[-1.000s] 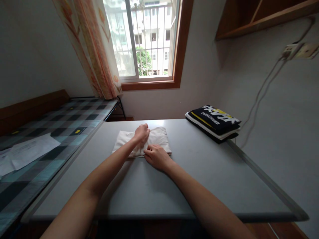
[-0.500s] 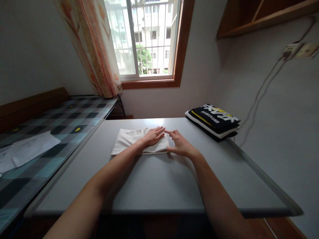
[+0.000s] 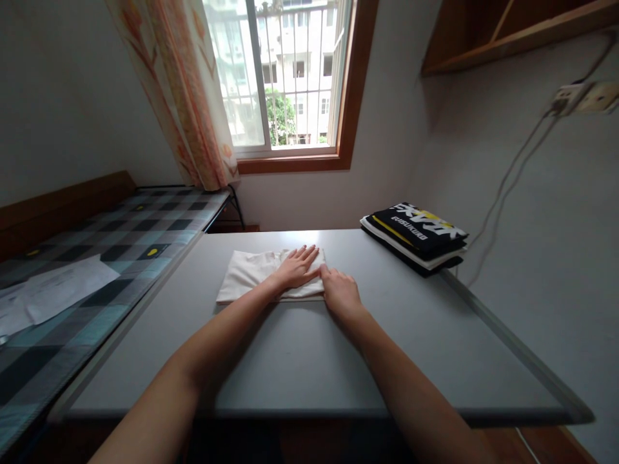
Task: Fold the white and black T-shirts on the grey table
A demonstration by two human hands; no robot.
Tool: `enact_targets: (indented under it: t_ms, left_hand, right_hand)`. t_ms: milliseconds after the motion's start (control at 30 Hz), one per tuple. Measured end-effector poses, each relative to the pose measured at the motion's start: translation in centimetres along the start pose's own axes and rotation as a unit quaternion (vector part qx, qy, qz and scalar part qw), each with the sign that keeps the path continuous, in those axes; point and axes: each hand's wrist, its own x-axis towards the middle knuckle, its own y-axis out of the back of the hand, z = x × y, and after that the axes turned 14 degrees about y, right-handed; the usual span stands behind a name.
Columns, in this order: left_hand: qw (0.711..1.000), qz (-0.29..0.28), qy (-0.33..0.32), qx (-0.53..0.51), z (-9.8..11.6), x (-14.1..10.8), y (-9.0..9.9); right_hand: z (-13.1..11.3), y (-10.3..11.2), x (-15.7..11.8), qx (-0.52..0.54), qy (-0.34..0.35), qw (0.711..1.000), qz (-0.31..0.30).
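Note:
A folded white cloth (image 3: 249,274) lies flat on the grey-white table (image 3: 300,361), its long side running left to right. My left hand (image 3: 296,267) rests palm down on the cloth's right half, fingers spread. At the cloth's right edge is my right hand (image 3: 339,289), its fingers curled together and touching that edge; its fingertips are partly hidden, but they appear closed on the cloth. Some creases show in the cloth near my left hand.
A stack of folded dark and white clothes (image 3: 413,235) sits at the table's back right. On the left, a bed with a checked cover (image 3: 159,222) holds papers (image 3: 62,290). A wooden shelf (image 3: 522,42) hangs at the upper right.
My right hand has moved slightly down and its fingers have closed at the cloth's right edge. My left hand's fingers have spread a little on the cloth.

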Motion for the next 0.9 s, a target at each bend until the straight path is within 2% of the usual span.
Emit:
enact_targets:
  t_ms: [100,233,367,467,533,667,733,800,900]
  left_hand:
    - [1.000,-0.004,0.024,0.007,0.4,-1.1,0.3]
    - [0.998,-0.026,0.055,0.011,0.8,-3.6,0.4]
    - [0.998,-0.029,0.053,-0.001,0.9,-5.5,0.0]
    - [0.998,-0.023,0.040,-0.033,0.9,-5.7,0.4]
    - [0.997,-0.010,0.024,-0.074,0.8,-5.8,1.4]
    - [0.986,0.058,0.047,-0.150,-0.7,-7.0,4.6]
    - [0.984,0.069,0.051,-0.154,-2.1,-8.2,6.0]
    - [0.988,0.040,0.033,-0.147,-3.8,-9.5,6.9]
    - [0.989,-0.025,0.012,-0.144,-5.8,-11.4,7.0]
  right_hand:
    - [0.7,-0.1,0.0,0.014,0.008,0.999,-0.042]
    - [1.6,0.0,0.0,0.039,0.011,0.997,-0.068]
    - [2.5,1.0,-0.6,0.078,0.005,0.992,-0.096]
    - [3.5,1.7,-0.9,0.147,0.033,0.982,-0.117]
    - [4.0,1.9,-0.8,0.174,0.045,0.980,-0.089]
    - [3.4,0.9,0.4,0.138,0.029,0.983,0.120]
    - [2.5,-0.1,1.1,0.120,0.061,0.975,0.178]
    - [1.5,-1.3,1.7,0.097,0.100,0.975,0.173]
    - [0.7,-2.7,2.1,0.066,0.121,0.987,0.081]
